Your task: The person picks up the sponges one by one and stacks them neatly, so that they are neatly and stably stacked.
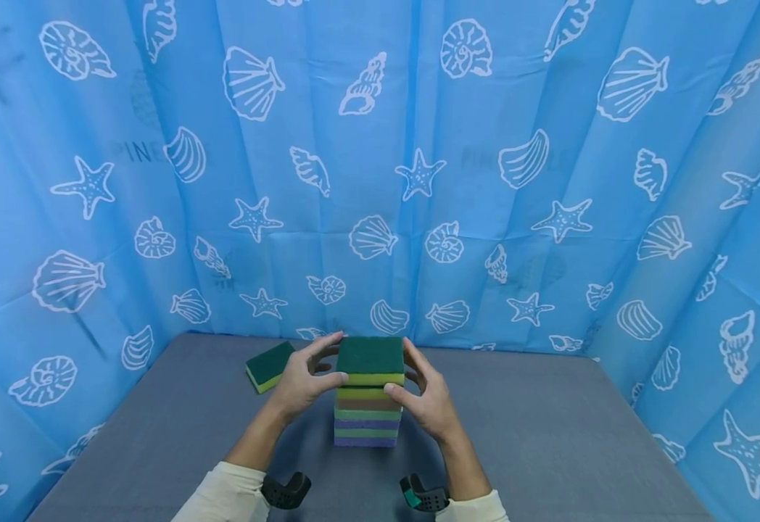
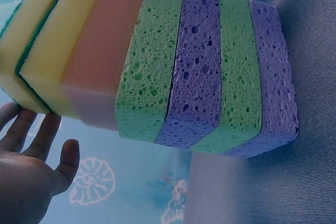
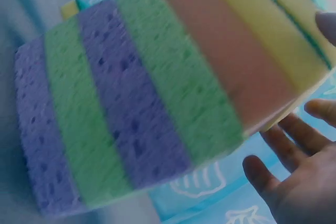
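A stack of sponges stands upright on the table. Its top scrub sponge (image 1: 371, 357) has a dark green scouring face over yellow foam. My left hand (image 1: 303, 378) holds this sponge from the left, thumb at its front corner. On the right side my right hand (image 1: 428, 397) holds the same sponge, thumb at the front and fingers along the side. Beneath lie another yellow scrub sponge (image 2: 63, 51), a brownish-pink sponge layer (image 2: 107, 51), and alternating green (image 2: 149, 61) and purple porous sponges (image 2: 194, 61). The farther fingers are partly hidden in the head view.
Another green-and-yellow scrub sponge (image 1: 272, 366) lies at the back left of the grey table (image 1: 537, 428). A blue curtain (image 1: 380, 181) with white seashell prints hangs behind and along both sides. Black straps with camera mounts (image 1: 286, 491) sit at both wrists.
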Tool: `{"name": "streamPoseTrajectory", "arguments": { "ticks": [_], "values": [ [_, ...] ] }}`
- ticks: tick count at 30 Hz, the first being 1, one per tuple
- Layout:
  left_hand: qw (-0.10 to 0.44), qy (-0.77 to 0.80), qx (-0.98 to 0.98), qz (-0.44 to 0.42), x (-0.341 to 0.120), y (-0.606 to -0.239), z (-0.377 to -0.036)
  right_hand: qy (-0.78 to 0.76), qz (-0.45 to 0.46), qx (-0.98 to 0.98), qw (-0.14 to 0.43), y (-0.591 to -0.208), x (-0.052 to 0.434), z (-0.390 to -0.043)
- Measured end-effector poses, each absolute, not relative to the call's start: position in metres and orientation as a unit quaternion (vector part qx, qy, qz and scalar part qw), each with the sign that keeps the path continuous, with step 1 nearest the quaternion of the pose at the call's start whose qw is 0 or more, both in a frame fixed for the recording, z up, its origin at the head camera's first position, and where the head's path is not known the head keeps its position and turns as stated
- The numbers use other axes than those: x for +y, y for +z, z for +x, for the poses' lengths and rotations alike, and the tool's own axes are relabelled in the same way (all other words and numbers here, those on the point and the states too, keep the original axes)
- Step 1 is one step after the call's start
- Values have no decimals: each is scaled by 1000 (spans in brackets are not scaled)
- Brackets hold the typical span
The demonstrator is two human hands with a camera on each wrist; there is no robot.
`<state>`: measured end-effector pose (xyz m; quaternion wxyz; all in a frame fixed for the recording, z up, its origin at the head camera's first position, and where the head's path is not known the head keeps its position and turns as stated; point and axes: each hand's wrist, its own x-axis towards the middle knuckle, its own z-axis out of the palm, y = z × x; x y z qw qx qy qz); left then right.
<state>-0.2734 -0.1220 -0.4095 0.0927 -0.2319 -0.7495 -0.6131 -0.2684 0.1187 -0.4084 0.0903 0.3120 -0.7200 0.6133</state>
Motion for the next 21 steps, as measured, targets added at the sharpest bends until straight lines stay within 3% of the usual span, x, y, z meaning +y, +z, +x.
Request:
{"name": "streamPoseTrajectory", "arguments": {
  "ticks": [21],
  "values": [
    [95, -624, -737, -243, -121, -411, -274, 613, 286, -725, 131, -417, 110, -285]
  ]
}}
